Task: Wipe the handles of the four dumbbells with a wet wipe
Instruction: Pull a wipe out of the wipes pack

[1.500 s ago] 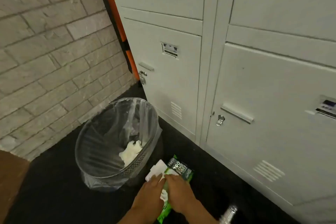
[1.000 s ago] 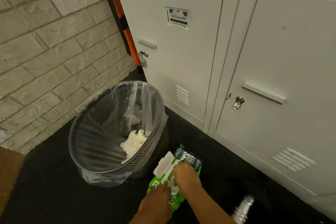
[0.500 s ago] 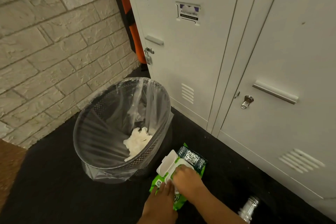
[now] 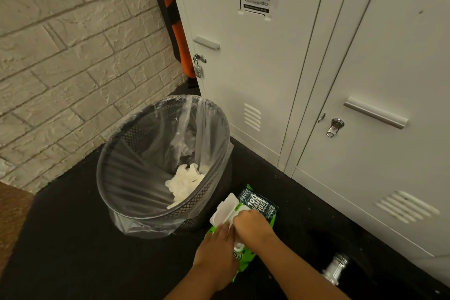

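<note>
I see the wipes pack (image 4: 261,206) lying on the dark floor, touching the near right side of the bin (image 4: 136,204). Its white flip lid (image 4: 222,209) stands open, tilted toward the bin. My left hand (image 4: 216,254) lies flat on the pack's near end, fingers straight and together, pressing it down and hiding most of that end. My right hand (image 4: 253,225) sits over the pack's opening, fingers curled down; a bit of white shows under them, but I cannot tell whether they pinch a wipe or only touch the opening. Inside the bin, crumpled white wipes (image 4: 185,185) lie in the clear liner. To the right of the pack, well apart, a metal dumbbell handle (image 4: 334,270) shows only in part, blurred, its dark ends lost against the floor. Behind the bin stand grey lockers (image 4: 255,68).
</note>
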Demonstrator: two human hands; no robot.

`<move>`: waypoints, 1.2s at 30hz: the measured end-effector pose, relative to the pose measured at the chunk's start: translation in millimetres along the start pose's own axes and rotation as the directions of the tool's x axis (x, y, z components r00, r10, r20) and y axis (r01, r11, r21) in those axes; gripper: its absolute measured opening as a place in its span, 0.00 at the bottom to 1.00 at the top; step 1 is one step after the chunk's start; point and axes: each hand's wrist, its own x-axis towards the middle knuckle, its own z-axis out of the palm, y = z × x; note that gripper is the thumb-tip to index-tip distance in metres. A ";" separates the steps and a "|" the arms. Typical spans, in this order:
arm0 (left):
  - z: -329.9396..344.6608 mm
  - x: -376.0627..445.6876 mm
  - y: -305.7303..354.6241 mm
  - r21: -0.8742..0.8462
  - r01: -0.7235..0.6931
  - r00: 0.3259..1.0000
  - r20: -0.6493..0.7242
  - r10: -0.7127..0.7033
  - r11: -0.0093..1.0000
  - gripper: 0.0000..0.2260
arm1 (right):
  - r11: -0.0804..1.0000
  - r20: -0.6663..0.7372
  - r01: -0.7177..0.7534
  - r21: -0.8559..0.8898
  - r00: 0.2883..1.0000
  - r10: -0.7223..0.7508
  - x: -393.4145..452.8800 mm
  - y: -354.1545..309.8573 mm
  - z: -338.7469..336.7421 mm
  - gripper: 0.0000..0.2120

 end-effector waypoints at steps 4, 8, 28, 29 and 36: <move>-2.0 2.6 -0.5 0.050 -0.008 0.998 0.057 0.005 0.999 0.32 | 0.990 0.064 -0.046 0.131 0.997 0.037 4.1 10.4 -5.1 0.13; 0.8 4.4 -1.3 0.080 -0.001 0.997 0.080 -0.005 0.997 0.32 | 0.988 0.075 -0.015 0.153 0.997 0.004 7.1 13.6 -3.1 0.11; 6.0 1.7 -0.9 -0.259 0.042 0.988 -0.133 -0.078 0.965 0.33 | 0.901 -0.037 0.076 0.428 0.997 -0.067 -10.7 21.9 -16.0 0.10; 4.5 2.7 0.7 -0.328 0.032 0.976 -0.195 -0.101 0.944 0.32 | 0.880 -0.046 0.083 0.467 0.996 -0.070 -12.6 21.5 -24.4 0.08; -24.7 -7.8 12.6 -0.673 -0.169 0.859 -0.458 -0.227 0.720 0.14 | 0.807 -0.149 0.144 0.572 0.986 -0.070 -57.3 12.9 -81.8 0.06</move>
